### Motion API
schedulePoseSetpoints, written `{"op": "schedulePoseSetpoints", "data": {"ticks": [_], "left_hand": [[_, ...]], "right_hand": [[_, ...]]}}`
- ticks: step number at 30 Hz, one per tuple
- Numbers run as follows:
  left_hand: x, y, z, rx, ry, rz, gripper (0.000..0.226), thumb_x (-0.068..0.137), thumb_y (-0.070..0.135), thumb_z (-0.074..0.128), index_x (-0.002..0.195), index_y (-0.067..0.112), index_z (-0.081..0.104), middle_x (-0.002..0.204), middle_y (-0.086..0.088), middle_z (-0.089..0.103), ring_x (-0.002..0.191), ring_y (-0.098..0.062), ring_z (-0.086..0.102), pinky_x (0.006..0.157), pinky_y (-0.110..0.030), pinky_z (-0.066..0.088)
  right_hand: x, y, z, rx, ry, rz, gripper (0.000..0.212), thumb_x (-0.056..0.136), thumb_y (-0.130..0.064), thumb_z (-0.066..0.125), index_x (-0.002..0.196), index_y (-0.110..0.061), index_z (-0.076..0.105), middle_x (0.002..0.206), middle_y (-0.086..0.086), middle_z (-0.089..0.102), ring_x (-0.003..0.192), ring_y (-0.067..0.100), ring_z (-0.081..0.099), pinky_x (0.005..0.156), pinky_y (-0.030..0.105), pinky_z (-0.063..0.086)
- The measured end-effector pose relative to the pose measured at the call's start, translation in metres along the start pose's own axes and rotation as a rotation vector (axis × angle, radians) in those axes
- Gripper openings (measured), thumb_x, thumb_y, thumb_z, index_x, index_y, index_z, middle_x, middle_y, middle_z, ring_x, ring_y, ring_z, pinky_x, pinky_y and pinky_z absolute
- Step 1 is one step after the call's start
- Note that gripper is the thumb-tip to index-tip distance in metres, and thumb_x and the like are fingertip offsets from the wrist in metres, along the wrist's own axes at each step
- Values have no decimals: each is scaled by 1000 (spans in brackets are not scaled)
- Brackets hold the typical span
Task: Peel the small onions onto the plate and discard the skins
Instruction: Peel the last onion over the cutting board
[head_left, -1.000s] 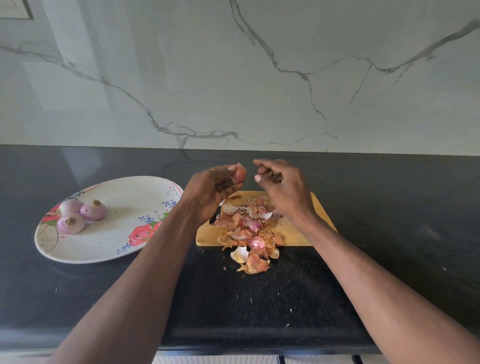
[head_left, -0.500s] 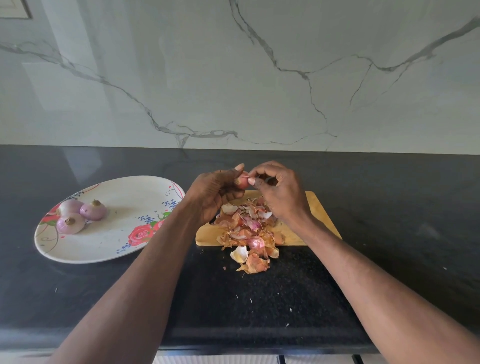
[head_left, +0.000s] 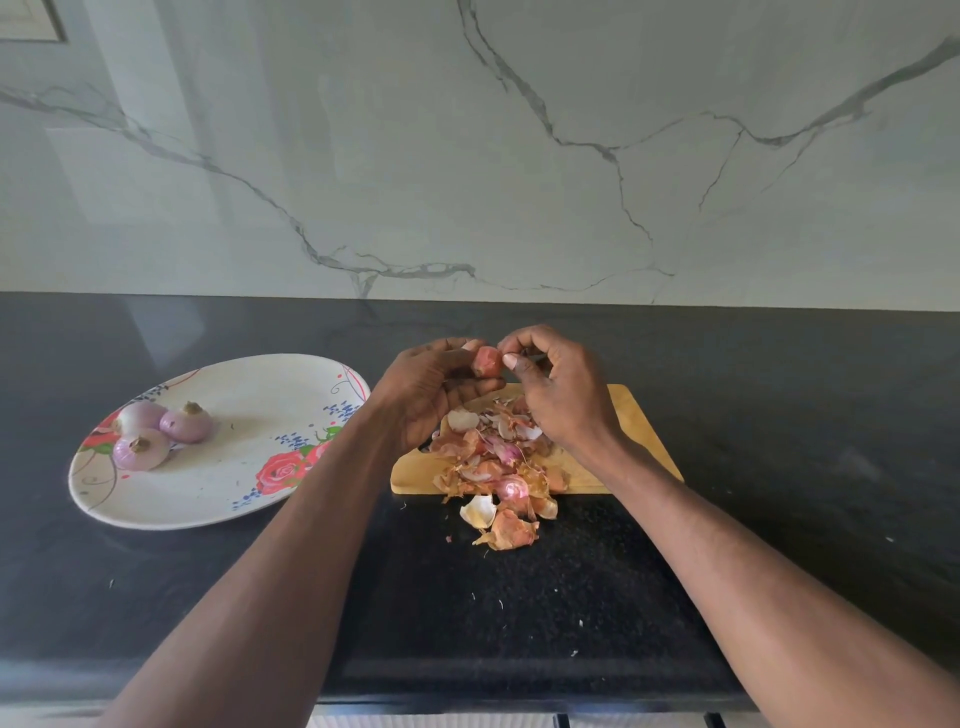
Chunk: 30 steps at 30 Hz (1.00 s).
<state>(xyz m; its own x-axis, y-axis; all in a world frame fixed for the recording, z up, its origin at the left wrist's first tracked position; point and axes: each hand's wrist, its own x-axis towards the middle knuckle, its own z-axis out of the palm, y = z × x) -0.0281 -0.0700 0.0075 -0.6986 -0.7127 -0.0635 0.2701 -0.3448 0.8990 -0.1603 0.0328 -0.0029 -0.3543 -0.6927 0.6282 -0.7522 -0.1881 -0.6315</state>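
Above the far edge of the wooden cutting board (head_left: 631, 415), the left hand (head_left: 426, 384) holds a small unpeeled onion (head_left: 487, 362), its fingers curled round the bulb from the left; the right hand (head_left: 558, 389) meets it from the right, thumb and forefinger pinching at the onion's top, remaining fingers curled; whether a strip of skin is caught in that pinch cannot be told. Directly beneath the hands, a heap of onion skins (head_left: 493, 462) covers the left half of the board and spills over its near edge onto the black tabletop (head_left: 779, 467); a pinkish rounded piece (head_left: 511, 488) sits in the heap at the board's near edge. To the left, apart from the board, lies an oval floral plate (head_left: 208, 488); three peeled onions (head_left: 156, 431) rest together at its left end, touching one another. Small flecks of skin lie scattered on the tabletop nearer the viewer; a veined marble wall (head_left: 467, 156) rises behind.
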Motion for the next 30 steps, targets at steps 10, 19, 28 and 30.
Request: {"op": "schedulePoseSetpoints", "data": {"ticks": [10, 19, 28, 30], "left_hand": [[-2, 2, 1, -42, 96, 25, 11, 96, -1, 58, 105, -1, 64, 98, -24, 70, 84, -32, 72, 75, -32, 63], [-3, 3, 1, 96, 57, 11, 21, 84, 21, 77, 93, 5, 68, 79, -10, 68, 65, -17, 62, 56, -24, 55], [-3, 1, 3, 144, 70, -53, 28, 79, 30, 80, 90, 6, 71, 73, -7, 68, 56, -12, 55, 50, -23, 45], [-3, 2, 2, 126, 68, -70, 26, 81, 28, 80, 90, 5, 71, 73, -8, 68, 58, -14, 55, 48, -22, 47]], "right_hand": [[-1, 0, -1, -26, 2, 59, 10, 90, -1, 64, 87, -6, 72, 80, -3, 67, 70, 3, 59, 63, 12, 48], [5, 0, -2, 138, 7, 89, 24, 84, -13, 79, 107, -16, 76, 99, -11, 70, 87, 0, 65, 76, 12, 51], [3, 1, 3, 170, -25, 93, 12, 84, -11, 79, 93, -19, 77, 93, -9, 72, 90, 10, 66, 80, 23, 54], [3, 0, 3, 134, -25, 74, 8, 85, -10, 77, 90, -16, 76, 91, -9, 69, 87, 7, 64, 77, 18, 51]]}}
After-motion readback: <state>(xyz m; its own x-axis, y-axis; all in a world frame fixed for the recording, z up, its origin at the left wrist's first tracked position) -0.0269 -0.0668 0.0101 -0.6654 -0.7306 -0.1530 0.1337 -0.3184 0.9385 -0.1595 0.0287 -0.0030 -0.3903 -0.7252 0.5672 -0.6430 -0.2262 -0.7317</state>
